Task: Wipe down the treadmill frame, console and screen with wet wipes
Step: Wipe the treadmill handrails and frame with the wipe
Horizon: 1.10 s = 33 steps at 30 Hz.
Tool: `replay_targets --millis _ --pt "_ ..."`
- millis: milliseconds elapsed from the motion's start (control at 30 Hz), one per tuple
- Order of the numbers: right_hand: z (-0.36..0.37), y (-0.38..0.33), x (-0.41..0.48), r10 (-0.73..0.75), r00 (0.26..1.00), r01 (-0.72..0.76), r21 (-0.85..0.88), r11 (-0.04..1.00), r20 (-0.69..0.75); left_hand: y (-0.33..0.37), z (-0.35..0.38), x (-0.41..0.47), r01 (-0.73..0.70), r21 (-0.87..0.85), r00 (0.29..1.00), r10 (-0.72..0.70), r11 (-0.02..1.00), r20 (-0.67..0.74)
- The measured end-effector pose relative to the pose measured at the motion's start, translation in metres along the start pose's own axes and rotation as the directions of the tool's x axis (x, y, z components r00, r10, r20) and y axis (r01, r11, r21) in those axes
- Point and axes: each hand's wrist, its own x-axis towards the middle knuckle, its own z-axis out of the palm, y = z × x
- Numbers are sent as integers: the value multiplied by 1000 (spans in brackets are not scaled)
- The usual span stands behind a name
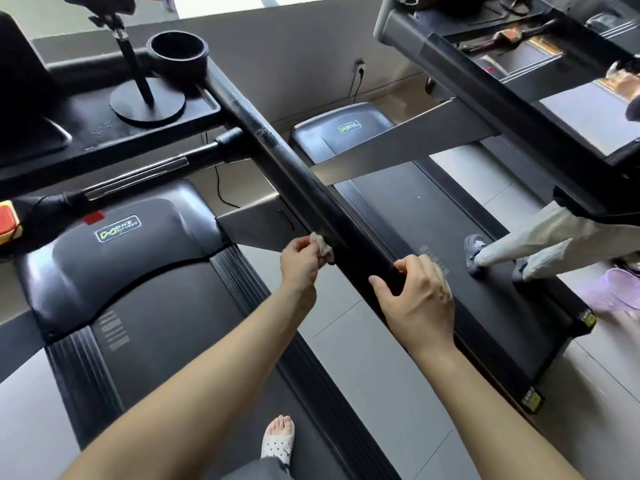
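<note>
A gym floor of pale tiles (363,341) runs between two treadmills set side by side, with a grey wall behind them.

Head view: the person stands on the running belt (173,341) of the nearer treadmill, one sandalled foot (278,441) showing. The black handrail (298,168) crosses the picture diagonally from the console tray (104,133) down toward the wearer.

The left hand (299,261) pinches a small bunched wet wipe (320,244) between thumb and curled fingers and presses it to the rail's left flank. The right hand (419,292) is wrapped over the rail just below, fingers hooked over the top and thumb on the near side.

Streaks higher up the rail look like wet marks. The tray carries a cup holder (178,51) and a round-based phone stand (147,102). A second person's leg (540,237) stands on the neighbouring treadmill (433,216).

Risks, as I judge them:
- The wipe is wadded small, so each pass likely covers only a narrow strip. The top and far side of the rail could go unwiped.
- The patch under the right hand is easily skipped.
- A damp rail may let that steadying hand slide.
- A light pinch could drop the wipe onto the belt.
- The console step may tip the stand if the tray is wiped round it carelessly.
</note>
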Motion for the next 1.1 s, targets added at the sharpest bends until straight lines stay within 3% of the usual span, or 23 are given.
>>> replay_targets --millis 167,400,633,833,1100 --pt "2 0 2 10 1000 -10 -4 1000 1 11 -2 23 -38 -34 997 36 999 -67" --pt "0 2 1 -7 1000 7 -11 1000 25 -23 3 -32 68 60 991 -74 996 109" --pt "0 1 1 -6 999 6 1 1000 36 16 -6 29 25 -10 997 -26 1000 -77" --pt "-4 2 3 -30 997 28 23 999 75 -24 1 -36 109 104 972 -128 989 195" --pt "-4 2 5 -28 995 31 -21 999 92 10 -3 11 5 144 1000 -4 990 -13"
